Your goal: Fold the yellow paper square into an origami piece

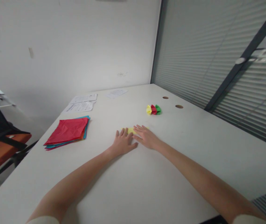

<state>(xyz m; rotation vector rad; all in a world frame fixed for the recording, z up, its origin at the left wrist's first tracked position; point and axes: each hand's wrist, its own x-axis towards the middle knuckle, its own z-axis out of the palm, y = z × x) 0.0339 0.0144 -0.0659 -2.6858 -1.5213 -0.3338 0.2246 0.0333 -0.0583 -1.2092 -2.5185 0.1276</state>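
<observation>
Pale sleeves (43,220) lie closest, with bare forearms (81,175) stretched out from them over the white bench (181,133). Far ahead of the sleeves I see the left hand (121,143) palm down, fingers spread and thumb pointing across toward the right hand (146,137), which lies flatter, its fingers extended. Neither looks to be pinching anything. Under the fingertips of both sits the yellow paper (131,130), mostly covered, so from where I stand I can't tell how it's folded or whether its edges line up.

That's my first worry: if one hand presses harder or slides sooner than the other, the sheet could skew or crease crookedly. It looks thin, so dragging fingers might wrinkle or tear it, and lifting both at once could let any fold spring loose.

Beyond the right hand, slightly to its right, stands a row of yellow, red and green folded papers (153,109); a careless forward sweep could crush or scatter them. Well left of the left hand is the stack of coloured sheets (68,129), red on top, its edges uneven; a brush from the left arm might slide the pile apart.
</observation>
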